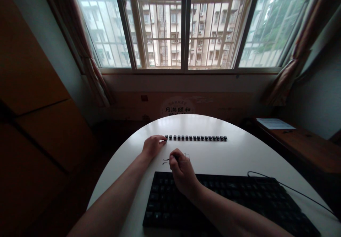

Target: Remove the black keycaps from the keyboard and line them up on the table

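Several small black keycaps (194, 138) stand in a straight row across the white table. My left hand (152, 146) is at the row's left end, thumb and fingers pinched on a small black keycap (165, 140), mostly hidden by the fingertips. Closer to me, my right hand (183, 167) is closed in a fist around a thin wire keycap puller (165, 163). Its two bent prongs point left out of the fist, and a wire loop shows behind the knuckles. Beneath my right wrist lies a black keyboard (226, 194), partly covered by the forearm.
A round white table (128, 180) carries everything. The keyboard's black cable (301, 192) runs off to the right. Beyond the table's right edge, a wooden surface (306, 144) holds a sheet of paper (274, 123). A barred window and curtains are ahead.
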Motion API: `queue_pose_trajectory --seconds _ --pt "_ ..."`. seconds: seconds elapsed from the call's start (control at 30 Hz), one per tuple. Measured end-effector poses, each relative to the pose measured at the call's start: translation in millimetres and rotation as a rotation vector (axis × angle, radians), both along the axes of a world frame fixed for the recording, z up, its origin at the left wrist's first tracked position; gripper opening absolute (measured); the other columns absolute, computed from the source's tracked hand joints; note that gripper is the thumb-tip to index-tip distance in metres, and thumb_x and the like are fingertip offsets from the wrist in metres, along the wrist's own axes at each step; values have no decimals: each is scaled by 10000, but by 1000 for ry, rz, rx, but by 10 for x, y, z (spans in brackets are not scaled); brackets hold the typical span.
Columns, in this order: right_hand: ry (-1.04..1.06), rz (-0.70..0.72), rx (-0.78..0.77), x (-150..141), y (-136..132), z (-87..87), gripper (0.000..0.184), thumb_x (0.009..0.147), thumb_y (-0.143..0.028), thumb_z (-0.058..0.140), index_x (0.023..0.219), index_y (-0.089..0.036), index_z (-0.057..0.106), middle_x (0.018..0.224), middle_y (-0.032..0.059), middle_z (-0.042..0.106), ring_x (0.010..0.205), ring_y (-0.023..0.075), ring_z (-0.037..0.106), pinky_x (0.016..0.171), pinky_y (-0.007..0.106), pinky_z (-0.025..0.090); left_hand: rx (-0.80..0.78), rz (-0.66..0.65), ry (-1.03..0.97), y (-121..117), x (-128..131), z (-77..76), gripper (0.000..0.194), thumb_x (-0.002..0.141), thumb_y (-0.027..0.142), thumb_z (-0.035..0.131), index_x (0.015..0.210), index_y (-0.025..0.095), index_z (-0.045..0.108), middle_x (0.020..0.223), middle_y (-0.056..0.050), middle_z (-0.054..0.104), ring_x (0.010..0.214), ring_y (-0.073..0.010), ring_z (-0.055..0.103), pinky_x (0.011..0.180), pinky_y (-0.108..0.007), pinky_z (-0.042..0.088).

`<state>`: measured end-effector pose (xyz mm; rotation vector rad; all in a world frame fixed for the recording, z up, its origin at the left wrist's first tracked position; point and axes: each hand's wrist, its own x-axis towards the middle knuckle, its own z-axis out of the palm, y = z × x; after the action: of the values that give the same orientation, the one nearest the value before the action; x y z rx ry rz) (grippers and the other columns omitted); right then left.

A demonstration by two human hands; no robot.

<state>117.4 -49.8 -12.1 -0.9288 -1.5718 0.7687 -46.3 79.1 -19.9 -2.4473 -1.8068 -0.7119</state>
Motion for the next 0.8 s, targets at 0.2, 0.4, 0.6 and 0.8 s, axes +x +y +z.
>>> queue_pose_trajectory --seconds 0.2,0.4,0.6,0.8 --pt "18 12 -14 4 0 -17 155 923 -269 405 807 -200 479 592 -43 424 543 115 422 546 240 313 -9 13 -30 14 2 -15 209 829 279 618 1005 289 730 1013 10 734 868 -193 674 801 -280 481" --pt "150 11 -43 1 51 -57 193 921 -298 411 767 -199 470 591 -43 425 552 112 409 549 239 325 -51 41 -79 13 -21 -7 223 823 287 632 1044 287 666 962 31 730 774 -158 671 701 -251 463" --pt "314 17 -160 -1 118 -118 221 915 -359 424 765 -200 455 561 -53 415 499 98 364 473 214 286 -47 115 -20 -15 -12 7 142 802 358 648 854 227 629 783 -19 698 763 -213 654 645 -276 428" --pt "318 39 -153 -16 101 -110 228 911 -371 440 763 -198 458 558 -55 411 503 95 365 472 209 291 -58 142 -2 14 7 -10 159 795 377 654 831 229 606 800 -24 692 790 -219 650 653 -279 424"
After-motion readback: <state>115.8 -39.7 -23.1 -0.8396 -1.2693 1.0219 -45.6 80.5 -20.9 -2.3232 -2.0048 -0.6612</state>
